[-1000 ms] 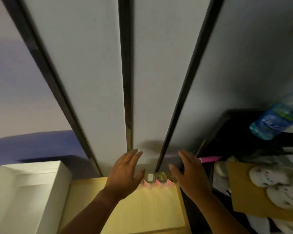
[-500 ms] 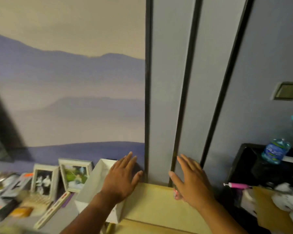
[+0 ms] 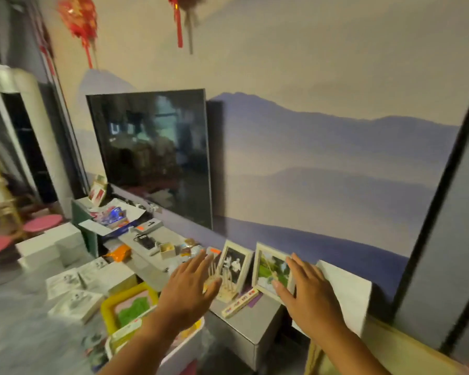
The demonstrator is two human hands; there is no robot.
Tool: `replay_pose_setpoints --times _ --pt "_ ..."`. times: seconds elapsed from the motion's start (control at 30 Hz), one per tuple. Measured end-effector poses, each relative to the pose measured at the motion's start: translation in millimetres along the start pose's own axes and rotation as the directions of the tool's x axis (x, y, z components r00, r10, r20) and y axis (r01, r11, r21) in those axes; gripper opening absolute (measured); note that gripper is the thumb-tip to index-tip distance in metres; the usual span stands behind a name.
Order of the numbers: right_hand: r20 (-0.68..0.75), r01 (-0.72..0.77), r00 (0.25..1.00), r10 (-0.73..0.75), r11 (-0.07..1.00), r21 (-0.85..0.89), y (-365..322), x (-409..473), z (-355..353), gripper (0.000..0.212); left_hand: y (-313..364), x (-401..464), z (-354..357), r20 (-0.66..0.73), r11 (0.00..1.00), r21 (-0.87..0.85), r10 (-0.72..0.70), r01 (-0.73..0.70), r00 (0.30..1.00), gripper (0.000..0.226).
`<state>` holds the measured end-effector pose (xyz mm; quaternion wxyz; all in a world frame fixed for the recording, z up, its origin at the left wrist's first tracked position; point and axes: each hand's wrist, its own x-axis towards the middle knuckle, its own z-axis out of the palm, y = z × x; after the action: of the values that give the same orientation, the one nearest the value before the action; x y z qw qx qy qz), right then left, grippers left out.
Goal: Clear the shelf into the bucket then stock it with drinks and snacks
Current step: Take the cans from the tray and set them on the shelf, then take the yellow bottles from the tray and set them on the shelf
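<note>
Left hand (image 3: 188,289): fingers straight and spread, holding nothing, raised over the near right end of the grey shelf (image 3: 248,319). Right hand (image 3: 307,295): likewise flat and empty, in front of the colour photo frame (image 3: 272,272). Black-and-white photo frame (image 3: 234,266): upright at the shelf's back edge, just left of the colour one. White box (image 3: 344,292): beside the shelf's right end. Television (image 3: 152,155): against the mural wall, behind the shelf
</note>
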<state>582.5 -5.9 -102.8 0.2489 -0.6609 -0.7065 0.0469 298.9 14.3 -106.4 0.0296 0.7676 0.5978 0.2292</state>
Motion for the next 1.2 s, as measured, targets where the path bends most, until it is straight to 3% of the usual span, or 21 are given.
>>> replay_pose_setpoints --times 0.23,0.37,0.63,0.97,1.2 --pt "0.063 0.081 0.994 -0.085 0.994 0.069 -195 29 121 0.070 -214 -49 -99 -0.025 0.983 0.090 -0.156 0.158 0.987 0.074" --pt "0.098 0.048 0.994 -0.057 0.995 0.089 -248 48 163 0.082 -287 -40 -114 0.004 0.983 0.080 -0.166 0.165 0.986 0.074" --pt "0.112 -0.078 0.992 0.065 0.990 0.117 -264 120 257 0.087 -372 37 -66 0.125 0.994 0.071 -0.088 0.079 0.988 0.082" --pt "0.181 -0.277 0.950 0.256 0.955 0.103 -270 188 333 0.068 -452 150 -3 0.344 0.998 0.000 0.053 -0.056 0.937 0.073" --pt "0.172 -0.590 0.802 0.572 0.804 0.075 -261 165 401 0.065 -491 201 86 0.534 0.971 -0.057 0.225 -0.230 0.815 0.068"
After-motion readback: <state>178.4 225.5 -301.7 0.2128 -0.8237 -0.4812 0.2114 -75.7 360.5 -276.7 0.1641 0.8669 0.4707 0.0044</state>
